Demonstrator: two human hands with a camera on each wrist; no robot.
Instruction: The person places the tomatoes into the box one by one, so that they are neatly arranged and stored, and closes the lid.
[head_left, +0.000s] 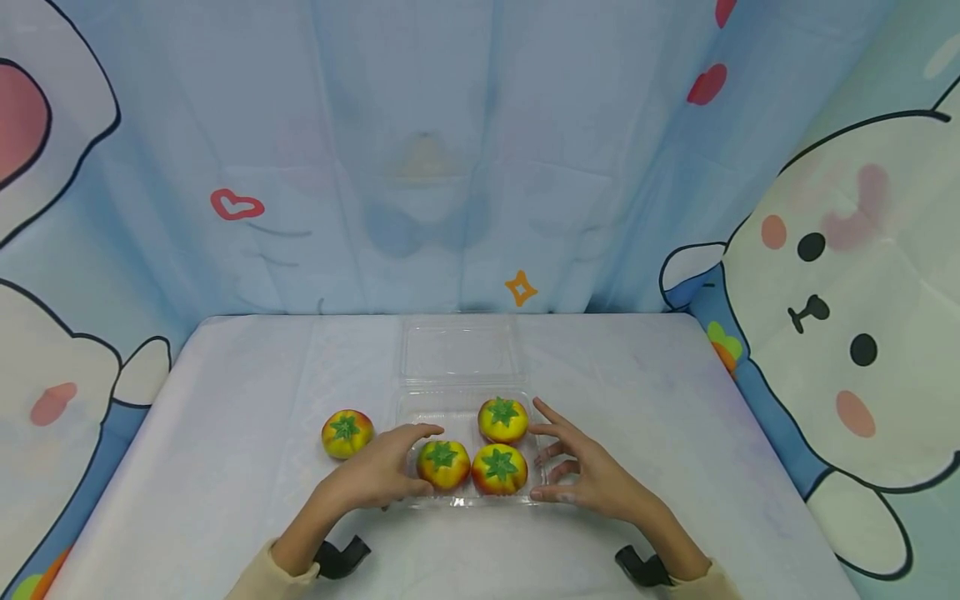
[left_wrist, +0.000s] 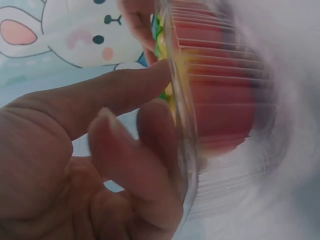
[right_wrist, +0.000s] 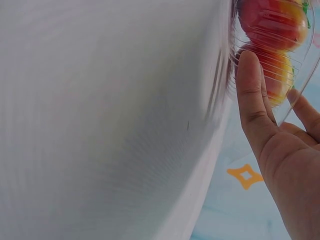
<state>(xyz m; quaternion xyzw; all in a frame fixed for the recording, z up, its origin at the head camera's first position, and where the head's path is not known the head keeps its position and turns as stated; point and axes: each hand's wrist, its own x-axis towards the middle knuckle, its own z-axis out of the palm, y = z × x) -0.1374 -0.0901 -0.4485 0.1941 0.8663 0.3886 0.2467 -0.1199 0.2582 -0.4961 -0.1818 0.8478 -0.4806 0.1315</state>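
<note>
A clear plastic clamshell box (head_left: 461,502) lies on the table, its lid (head_left: 461,350) folded back flat. In its tray sit three red-yellow fruits with green star-shaped tops: one at front left (head_left: 444,467), one at front right (head_left: 499,471) and one at back right (head_left: 503,419). My left hand (head_left: 382,467) holds the tray's left side, thumb and curled fingers at the rim in the left wrist view. At the right side, my right hand (head_left: 592,475) has spread, relaxed fingers against the tray, its straight thumb (right_wrist: 250,85) along the ribbed wall.
Another such fruit (head_left: 347,433) stands outside the box, just left of my left hand. A white cloth covers the table (head_left: 652,400). Behind it hangs a blue curtain (head_left: 450,167) with cartoon prints. Black straps (head_left: 342,557) show near both wrists.
</note>
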